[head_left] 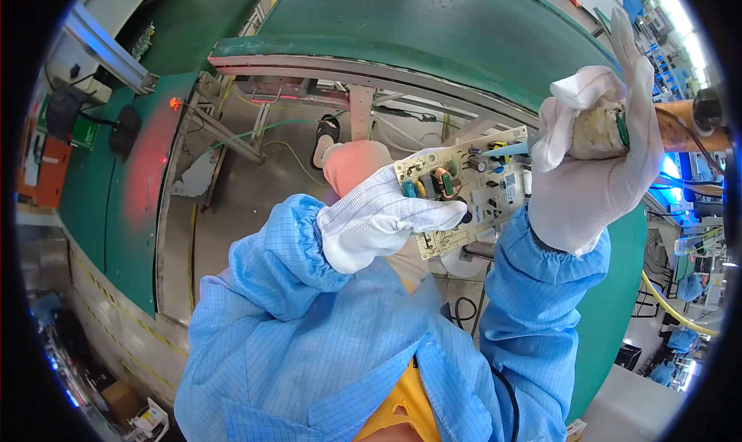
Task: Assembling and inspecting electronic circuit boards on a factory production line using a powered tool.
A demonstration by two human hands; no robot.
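My left hand (379, 222), in a white glove, grips a cream-coloured circuit board (498, 198) by its left part, with the thumb lying over the face. Capacitors, a copper-wound coil (444, 181) and other small parts stand on the board. My right hand (591, 187), also gloved, is raised at the board's right side. Its curled fingers and palm surround a worn beige block (599, 133) with a green edge, whose kind I cannot make out; other fingers point upward. A light blue strip (506, 151) lies across the board's upper right corner.
A green-topped conveyor (402, 25) with a metal edge runs ahead of me. Another green surface (127, 202) lies at the left, with a dark lamp-like fixture (124, 133) over it. A brown cylinder (692, 125) is beside my right hand. Cables hang below the conveyor.
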